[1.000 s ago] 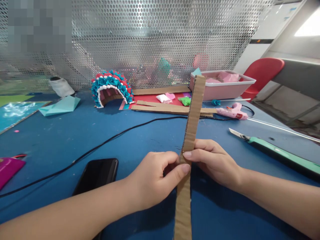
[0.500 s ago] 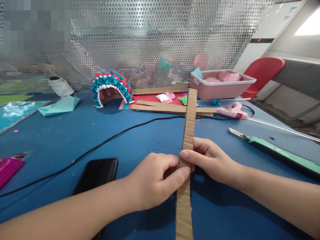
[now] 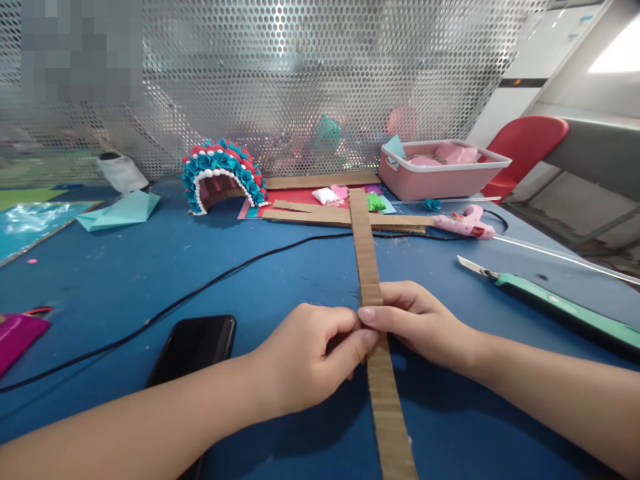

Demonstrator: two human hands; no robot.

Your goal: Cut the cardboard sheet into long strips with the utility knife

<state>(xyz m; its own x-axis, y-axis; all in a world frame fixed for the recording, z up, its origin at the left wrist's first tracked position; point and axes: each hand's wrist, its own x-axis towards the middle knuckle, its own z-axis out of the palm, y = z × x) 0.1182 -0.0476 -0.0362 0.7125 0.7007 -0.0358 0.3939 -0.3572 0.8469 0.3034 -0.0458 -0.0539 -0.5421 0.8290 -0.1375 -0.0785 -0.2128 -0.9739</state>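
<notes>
A long cardboard strip [image 3: 367, 257] runs away from me over the blue table, its near end passing out of the bottom of the view. My left hand [image 3: 320, 353] pinches it from the left side, thumb on top. From the right, my right hand [image 3: 417, 320] grips the same strip just beyond, thumb across its face and fingers tucked behind. The two thumbs lie close together. Right of my right hand lies a green utility knife [image 3: 555, 307] with its blade out. A black phone [image 3: 195, 347] lies partly hidden under my left forearm.
A black cable [image 3: 240, 263] crosses the table [image 3: 280, 287]. Further back are a blue-and-red flowered arch [image 3: 225, 167], flat cardboard strips [image 3: 310, 212], a pink glue gun [image 3: 465, 223] and a pink basket [image 3: 440, 180]. A perforated metal screen [image 3: 300, 80] stands behind.
The cardboard strip has tilted: its far end has swung left and lower, its near end right. Both hands keep their grip in nearly the same place.
</notes>
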